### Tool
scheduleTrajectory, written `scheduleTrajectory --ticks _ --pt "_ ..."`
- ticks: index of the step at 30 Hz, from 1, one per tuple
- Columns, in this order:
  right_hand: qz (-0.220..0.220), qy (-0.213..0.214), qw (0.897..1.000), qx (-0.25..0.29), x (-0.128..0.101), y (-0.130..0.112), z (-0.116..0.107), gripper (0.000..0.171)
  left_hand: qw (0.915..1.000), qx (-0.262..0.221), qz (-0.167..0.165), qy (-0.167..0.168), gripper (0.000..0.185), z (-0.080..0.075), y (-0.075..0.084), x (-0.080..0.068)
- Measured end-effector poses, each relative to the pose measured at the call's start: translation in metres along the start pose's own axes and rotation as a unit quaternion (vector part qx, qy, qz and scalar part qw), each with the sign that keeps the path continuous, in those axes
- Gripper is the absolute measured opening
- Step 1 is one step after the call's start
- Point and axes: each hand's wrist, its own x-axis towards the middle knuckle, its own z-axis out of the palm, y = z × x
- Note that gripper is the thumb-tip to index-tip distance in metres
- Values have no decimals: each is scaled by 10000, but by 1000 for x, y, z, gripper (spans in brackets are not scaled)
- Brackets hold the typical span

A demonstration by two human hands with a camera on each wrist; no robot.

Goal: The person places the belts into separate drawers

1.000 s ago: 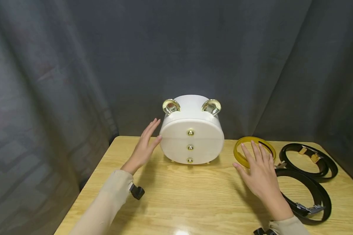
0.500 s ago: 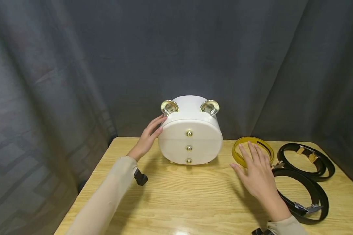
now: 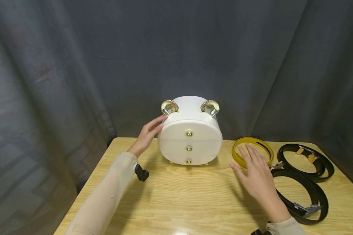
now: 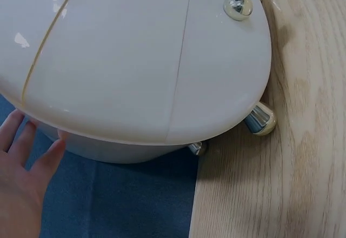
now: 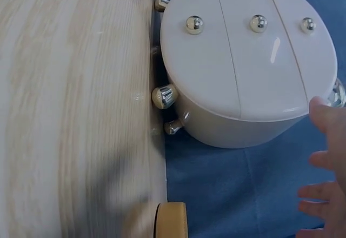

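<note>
Now the left hand (image 3: 146, 136) has closed the gap and rests against the left side of the white drawer box (image 3: 190, 137), fingers (image 4: 33, 154) straight on its wall, no grip. Box sits at the tabletop (image 3: 176, 199) back edge. Right hand (image 3: 254, 173) barely shifted, fingers spread flat beside the yellow belt (image 3: 253, 150)

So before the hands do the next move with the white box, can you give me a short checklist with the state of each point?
1. Left hand touches the side of the white box: ok.
2. Firm grip on the box: not ok, the fingers only lie against it.
3. Right hand free: ok, it is open above the table, beside the yellow belt.
4. Box stands level on its small feet: ok.
5. Three drawers closed: ok, the fronts look flush.
6. Black belts away from the box: ok.
</note>
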Motion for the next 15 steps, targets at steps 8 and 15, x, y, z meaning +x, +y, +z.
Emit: scheduleTrajectory --ticks 8,15 --pt "-324 835 9951 416 4 -10 -3 54 10000 -16 -37 17 40 -2 0 4" --pt "-422 1346 9850 996 9 -24 0 47 9996 -259 -135 47 39 -1 -1 7"
